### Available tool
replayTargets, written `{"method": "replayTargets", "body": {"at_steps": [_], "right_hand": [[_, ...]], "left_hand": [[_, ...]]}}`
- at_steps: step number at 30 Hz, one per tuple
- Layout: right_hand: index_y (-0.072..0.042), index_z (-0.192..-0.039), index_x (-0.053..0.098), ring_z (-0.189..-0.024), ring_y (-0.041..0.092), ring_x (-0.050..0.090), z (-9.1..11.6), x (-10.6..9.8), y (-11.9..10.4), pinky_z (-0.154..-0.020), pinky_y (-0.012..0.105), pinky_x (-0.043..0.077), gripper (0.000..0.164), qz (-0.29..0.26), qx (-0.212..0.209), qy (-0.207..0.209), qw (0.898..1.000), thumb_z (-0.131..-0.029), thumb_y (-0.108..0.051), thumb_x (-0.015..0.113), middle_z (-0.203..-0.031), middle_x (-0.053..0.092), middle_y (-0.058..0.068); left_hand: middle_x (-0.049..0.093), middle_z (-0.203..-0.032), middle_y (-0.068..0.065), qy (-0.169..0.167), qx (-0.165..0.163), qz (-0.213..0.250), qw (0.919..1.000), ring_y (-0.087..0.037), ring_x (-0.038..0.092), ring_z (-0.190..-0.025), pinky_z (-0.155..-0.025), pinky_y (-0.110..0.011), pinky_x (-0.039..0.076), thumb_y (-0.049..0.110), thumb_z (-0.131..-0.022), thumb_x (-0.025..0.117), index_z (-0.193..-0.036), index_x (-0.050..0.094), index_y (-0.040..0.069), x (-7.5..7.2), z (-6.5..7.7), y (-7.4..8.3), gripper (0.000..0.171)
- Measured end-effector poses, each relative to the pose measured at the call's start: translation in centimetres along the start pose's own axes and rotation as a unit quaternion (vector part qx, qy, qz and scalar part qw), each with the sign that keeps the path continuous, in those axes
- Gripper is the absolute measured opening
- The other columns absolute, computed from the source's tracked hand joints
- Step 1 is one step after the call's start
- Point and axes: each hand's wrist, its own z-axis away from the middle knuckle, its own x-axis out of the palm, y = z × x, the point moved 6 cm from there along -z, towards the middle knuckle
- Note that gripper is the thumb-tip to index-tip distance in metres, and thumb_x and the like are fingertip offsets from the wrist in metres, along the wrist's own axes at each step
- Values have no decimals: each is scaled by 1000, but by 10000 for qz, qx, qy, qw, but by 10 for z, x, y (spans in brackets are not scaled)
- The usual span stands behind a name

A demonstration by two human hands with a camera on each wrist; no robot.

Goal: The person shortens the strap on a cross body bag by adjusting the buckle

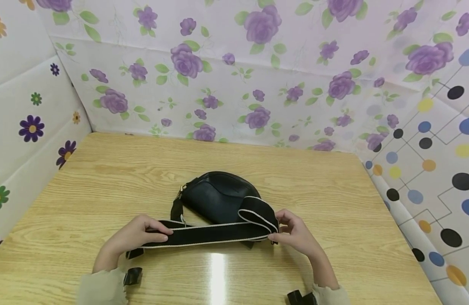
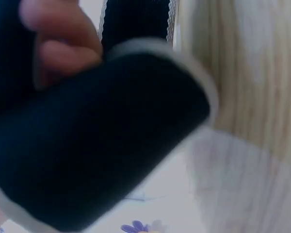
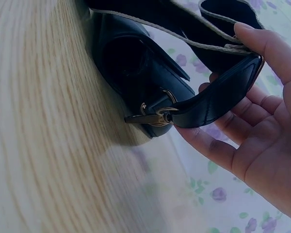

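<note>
A black half-moon bag lies on the table, its wide black strap with white edging stretched out in front of it. At the strap's left part, my left hand pinches the band between thumb and fingers; close up, the left wrist view has the band folding across the fingers. My right hand grips the other end, where the strap loops back on itself. In the right wrist view, thumb and fingers hold the strap by a leather tab, joined by a metal clasp to the bag's end.
The wood-grain table extends around the bag. Behind it hangs a cloth with purple flowers; patterned sheets with flowers and coloured dots stand at the left and right sides. Dark wrist mounts sit beside the sleeves.
</note>
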Motion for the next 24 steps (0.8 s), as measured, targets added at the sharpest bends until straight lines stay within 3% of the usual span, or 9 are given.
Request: {"method": "replayTargets", "body": {"at_steps": [4, 11, 17, 24], "right_hand": [[7, -96, 51, -80, 10, 55, 0, 0, -1, -64, 35, 48, 30, 50, 9, 40, 10000, -70, 15, 65, -91, 57, 5], [7, -97, 52, -81, 11, 55, -2, 1, -2, -65, 36, 49, 30, 86, 77, 29, 9999, -70, 13, 66, -91, 58, 11], [7, -97, 53, -81, 12, 55, -2, 2, -1, -64, 36, 49, 30, 89, 94, 23, 9999, -70, 14, 65, -91, 58, 12], [7, -97, 53, -80, 11, 55, -2, 2, -2, -64, 36, 49, 30, 117, 68, 38, 9999, -70, 14, 65, -91, 58, 9]], "left_hand": [[66, -95, -9, -27, -120, -397, 9991, -16, 60, -89, -69, -25, 47, 18, -80, 66, -96, 69, 2, 3, -4, 5, 23], [65, -90, -10, 152, -327, -648, 9972, -12, 59, -74, -62, -24, 46, 11, -77, 69, -99, 66, -4, 15, -17, 29, 27], [63, -84, -6, 229, -241, -763, 9965, -12, 56, -71, -62, -24, 46, 9, -77, 68, -100, 64, -6, 25, -31, 43, 28], [63, -82, -2, 299, 114, -937, 9951, -11, 56, -73, -63, -25, 46, 7, -80, 65, -98, 66, -3, 47, -50, 57, 21]]}}
